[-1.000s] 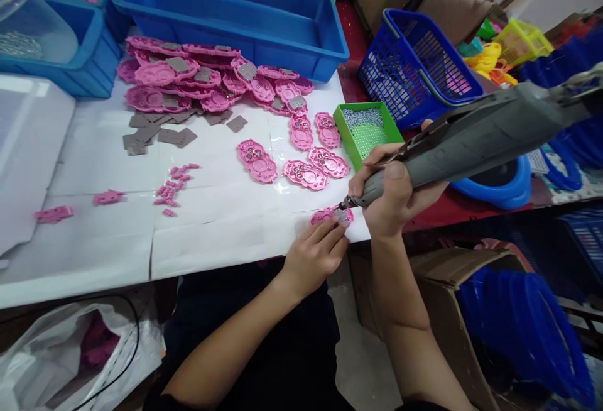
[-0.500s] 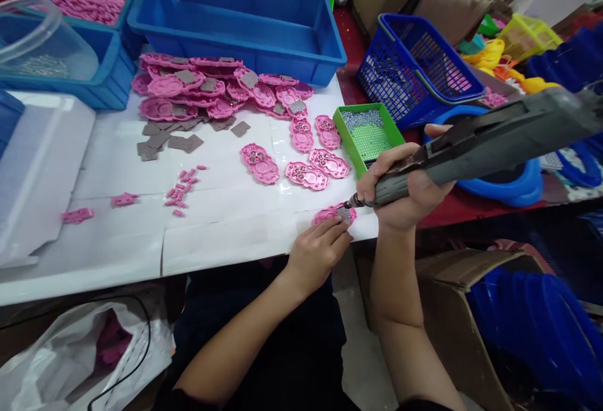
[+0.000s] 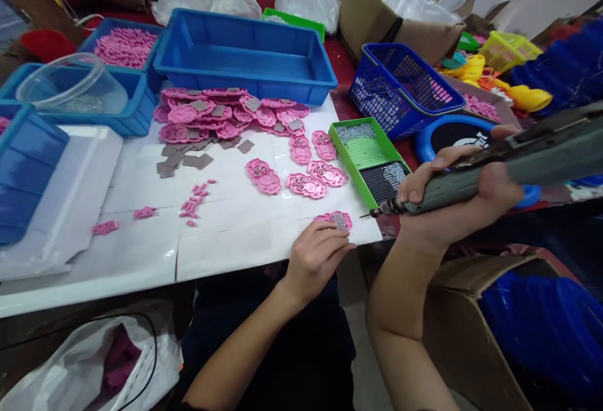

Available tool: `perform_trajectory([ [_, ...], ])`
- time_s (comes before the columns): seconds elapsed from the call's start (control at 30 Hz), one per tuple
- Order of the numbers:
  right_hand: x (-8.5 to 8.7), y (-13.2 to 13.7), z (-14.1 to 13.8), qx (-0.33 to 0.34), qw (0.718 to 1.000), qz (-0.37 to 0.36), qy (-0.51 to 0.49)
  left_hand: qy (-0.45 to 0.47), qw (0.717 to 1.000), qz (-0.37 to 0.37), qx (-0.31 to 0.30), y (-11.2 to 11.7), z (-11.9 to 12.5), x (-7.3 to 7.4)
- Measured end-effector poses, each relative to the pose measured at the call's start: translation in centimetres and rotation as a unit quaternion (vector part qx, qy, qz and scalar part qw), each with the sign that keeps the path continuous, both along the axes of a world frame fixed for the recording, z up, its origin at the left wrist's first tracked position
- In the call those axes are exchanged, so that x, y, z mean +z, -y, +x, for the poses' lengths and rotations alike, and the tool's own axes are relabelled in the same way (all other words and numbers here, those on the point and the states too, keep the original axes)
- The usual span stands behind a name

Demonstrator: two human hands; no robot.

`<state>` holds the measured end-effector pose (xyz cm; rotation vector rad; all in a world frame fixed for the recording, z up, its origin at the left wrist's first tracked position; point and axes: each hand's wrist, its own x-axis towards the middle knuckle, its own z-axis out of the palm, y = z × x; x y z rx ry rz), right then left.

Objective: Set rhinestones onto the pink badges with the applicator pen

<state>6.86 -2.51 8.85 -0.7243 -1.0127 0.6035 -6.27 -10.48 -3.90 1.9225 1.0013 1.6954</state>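
No text, label, brand or number can be read anywhere — the white marks on the dark disc (inside its blue ring) are too blurred.

Two hands are seen: the left hand and the right hand. One pink part is touched by the left fingers. Five loose pink parts are counted just beyond it. One driver is gripped by the right hand; one green tray is found beside it.
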Motion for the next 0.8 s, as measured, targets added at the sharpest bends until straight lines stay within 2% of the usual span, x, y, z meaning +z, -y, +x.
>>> perform_trajectory([
  [0.07,-0.1,0.8,0.0,0.014,1.000,0.017,-0.001,0.053,0.998,-0.023,-0.009,0.6,-0.2,0.5],
  [0.17,0.0,2.3,0.3,0.034,0.999,0.004,-0.013,0.114,0.989,-0.086,-0.042,1.5,-0.3,1.2],
  [0.3,0.3,3.9,1.3,0.071,0.997,0.022,0.016,0.144,0.974,-0.154,-0.085,2.3,0.1,1.5],
  [0.37,0.3,4.3,1.9,0.081,0.996,0.034,0.025,0.160,0.958,-0.216,-0.101,2.6,0.4,1.4],
  [0.47,0.5,4.6,2.5,0.104,0.993,0.049,0.014,0.228,0.907,-0.329,-0.134,3.0,0.9,1.5],
  [0.6,0.8,5.0,2.1,0.149,0.989,0.017,0.005,0.336,0.812,-0.436,-0.193,3.3,1.7,1.7],
  [0.67,0.8,5.4,1.5,0.133,0.991,0.007,-0.008,0.368,0.769,-0.480,-0.207,3.3,2.0,1.7],
  [0.8,0.7,6.2,0.7,0.134,0.991,0.014,-0.016,0.422,0.706,-0.525,-0.219,3.0,2.2,1.6],
])
